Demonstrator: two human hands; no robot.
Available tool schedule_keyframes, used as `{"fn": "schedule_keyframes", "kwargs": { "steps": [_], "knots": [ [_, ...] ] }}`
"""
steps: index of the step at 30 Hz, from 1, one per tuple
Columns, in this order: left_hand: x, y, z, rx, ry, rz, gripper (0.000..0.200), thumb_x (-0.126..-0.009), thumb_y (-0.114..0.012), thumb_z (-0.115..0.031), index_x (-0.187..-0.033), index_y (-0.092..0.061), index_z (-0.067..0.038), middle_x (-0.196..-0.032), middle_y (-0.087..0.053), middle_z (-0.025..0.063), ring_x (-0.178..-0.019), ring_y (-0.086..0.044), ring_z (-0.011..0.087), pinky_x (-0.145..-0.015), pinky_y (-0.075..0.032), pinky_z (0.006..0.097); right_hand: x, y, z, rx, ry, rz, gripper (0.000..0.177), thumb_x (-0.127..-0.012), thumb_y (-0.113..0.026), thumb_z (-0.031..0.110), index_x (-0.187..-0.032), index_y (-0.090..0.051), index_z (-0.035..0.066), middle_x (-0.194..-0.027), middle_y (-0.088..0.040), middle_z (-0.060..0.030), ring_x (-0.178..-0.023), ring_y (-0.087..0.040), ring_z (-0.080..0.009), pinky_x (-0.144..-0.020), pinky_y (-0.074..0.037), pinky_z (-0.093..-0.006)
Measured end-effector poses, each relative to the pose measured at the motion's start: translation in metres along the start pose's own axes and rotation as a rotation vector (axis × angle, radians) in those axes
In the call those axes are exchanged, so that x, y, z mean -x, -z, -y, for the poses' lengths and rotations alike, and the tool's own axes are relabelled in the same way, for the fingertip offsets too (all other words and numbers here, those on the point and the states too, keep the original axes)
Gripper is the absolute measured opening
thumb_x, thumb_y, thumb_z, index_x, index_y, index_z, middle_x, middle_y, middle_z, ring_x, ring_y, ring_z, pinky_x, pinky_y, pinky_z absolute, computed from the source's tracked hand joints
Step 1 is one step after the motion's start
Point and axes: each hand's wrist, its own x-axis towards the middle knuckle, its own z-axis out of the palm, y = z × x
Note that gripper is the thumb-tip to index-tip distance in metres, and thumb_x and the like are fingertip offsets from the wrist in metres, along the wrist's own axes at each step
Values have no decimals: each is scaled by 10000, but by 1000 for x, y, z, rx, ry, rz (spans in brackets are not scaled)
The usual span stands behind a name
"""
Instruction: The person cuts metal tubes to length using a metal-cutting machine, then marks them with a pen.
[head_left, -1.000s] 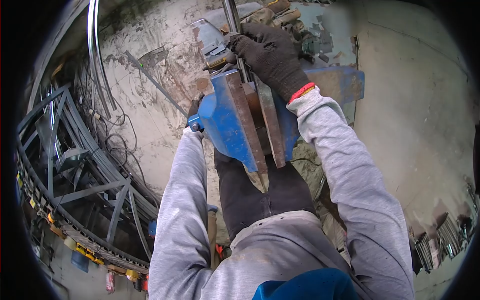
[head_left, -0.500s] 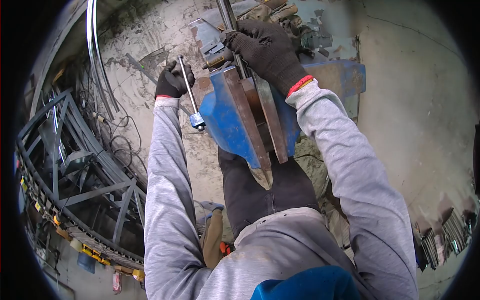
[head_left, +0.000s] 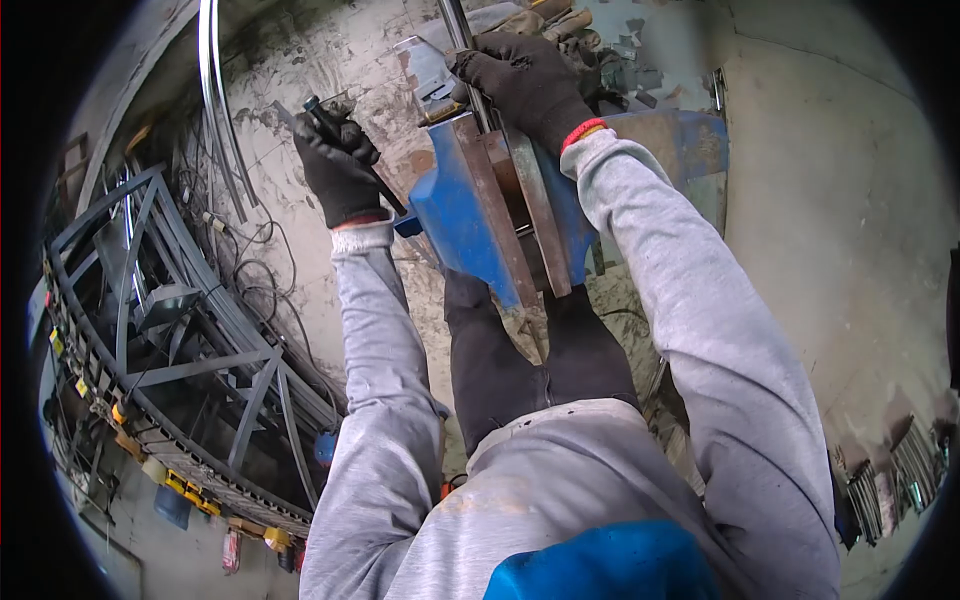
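A blue bench vise (head_left: 455,215) stands in front of my body, its long brown jaw plates (head_left: 492,200) pointing toward me. A shiny metal tube (head_left: 457,25) rises from between the jaws at their far end. My right hand (head_left: 525,88), in a dark knit glove with a red cuff, is wrapped round this tube. On the left of the vise, my gloved left hand (head_left: 340,165) is closed round the vise's handle bar (head_left: 385,190), whose knobbed end (head_left: 313,104) shows above the fingers.
A grey metal frame (head_left: 200,375) with long bars lies at the left. Long shiny strips (head_left: 212,100) stand at the upper left, with cables (head_left: 265,265) below them. Cloths and scraps lie behind the vise. Metal pieces (head_left: 912,462) are stacked at the lower right.
My left hand has shifted round the handle bar, which has turned and now leans up to the left. The right hand stays on the tube. The view has shifted slightly.
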Motion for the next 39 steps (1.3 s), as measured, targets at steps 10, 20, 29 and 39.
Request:
{"fn": "schedule_keyframes", "kwargs": {
  "steps": [10,20,29,39],
  "knots": [
    [99,51,-8,354,-77,421,825,-1003,-323,-765,-955,-647,-8,-839,-667,147,-825,-632,321,-1064,-457,606,-19,-11,-33,-130,3,3,389,-898,-737,441,-1039,-797,83,-859,-764,-87,-816,-712,-205,-800,-542,-346],
    [246,65,-14,-229,35,165,469,-997,-564,-229,-1394,-533,21,-1409,-521,168,-1254,-549,252,-1060,-498,469,-40,-16,-53,278,233,-214,541,-950,-440,502,-1003,-724,45,-1004,-703,-248,-977,-639,-491,-872,-502,-518],
    [237,36,-48,-543,521,74,477,-933,-555,-216,-1355,-543,7,-1172,-595,79,-1050,-625,200,-892,-554,367,-22,-13,-25,229,-15,-316,436,-931,-485,414,-982,-725,53,-985,-690,-265,-974,-649,-481,-844,-517,-525],
    [286,58,22,8,202,93,718,-971,-499,-208,-1611,-219,-44,-1459,-489,231,-1410,-470,374,-1130,-428,537,-18,-16,-18,224,-19,-410,422,-938,-489,380,-895,-716,27,-924,-680,-267,-912,-654,-484,-783,-516,-520]
  ]
}}
